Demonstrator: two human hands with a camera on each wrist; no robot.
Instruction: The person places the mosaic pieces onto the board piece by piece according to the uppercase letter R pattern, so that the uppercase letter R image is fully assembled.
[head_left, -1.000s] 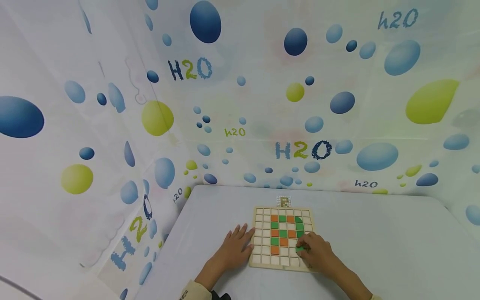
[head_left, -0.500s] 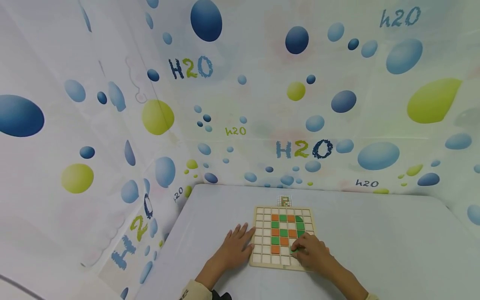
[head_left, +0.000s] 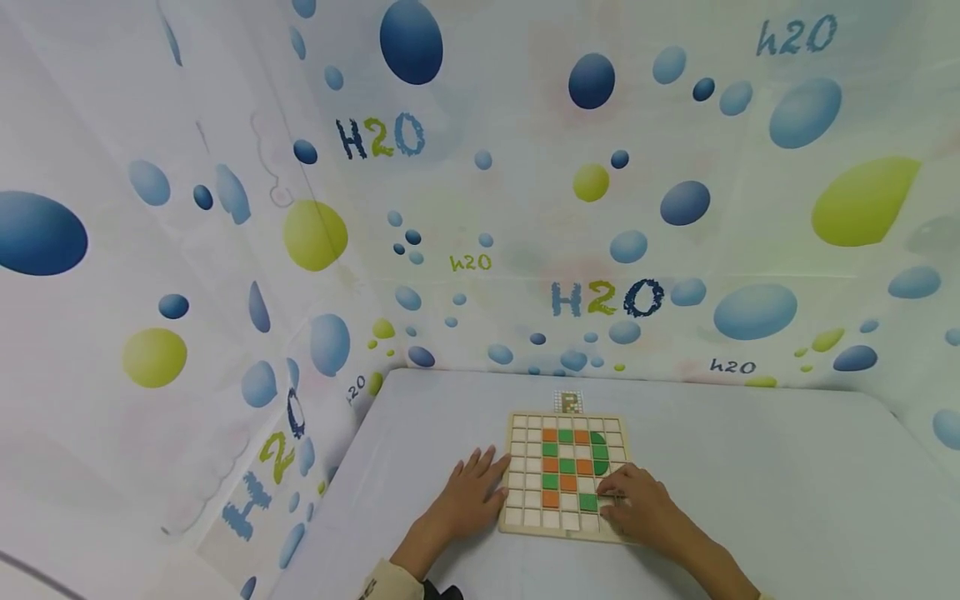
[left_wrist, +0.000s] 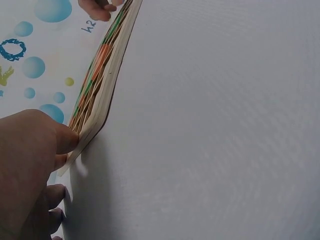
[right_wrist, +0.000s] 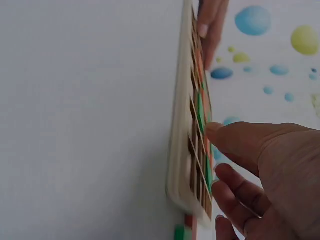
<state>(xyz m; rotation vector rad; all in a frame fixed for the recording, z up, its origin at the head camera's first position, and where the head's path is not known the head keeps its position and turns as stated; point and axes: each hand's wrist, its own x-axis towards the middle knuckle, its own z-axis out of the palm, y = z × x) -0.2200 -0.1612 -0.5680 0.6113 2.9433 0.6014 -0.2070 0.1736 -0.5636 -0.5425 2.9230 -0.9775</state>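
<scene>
A wooden grid board (head_left: 504,521) lies on the table, with orange and green tiles set in its cells in the shape of a letter. Near its lower right sits a square green tile (head_left: 588,502) in a cell. My left hand (head_left: 468,498) lies with fingers spread at the board's left edge, and its thumb touches the rim in the left wrist view. My right hand (head_left: 641,504) hovers over the board's right side, fingertips just right of that green tile. The right wrist view shows the thumb (right_wrist: 217,132) and fingers apart with nothing between them.
Behind the board lies a small card (head_left: 568,402) with a letter pattern on a grid. Red and green pieces (right_wrist: 181,232) lie beside the board's near corner in the right wrist view. A white cloth covers the table (head_left: 750,467); printed sheets rise behind it and at the left.
My right hand moved left with a green tile, left it in a lower cell, and drew back to the right. The left hand has stayed at the board's edge.
</scene>
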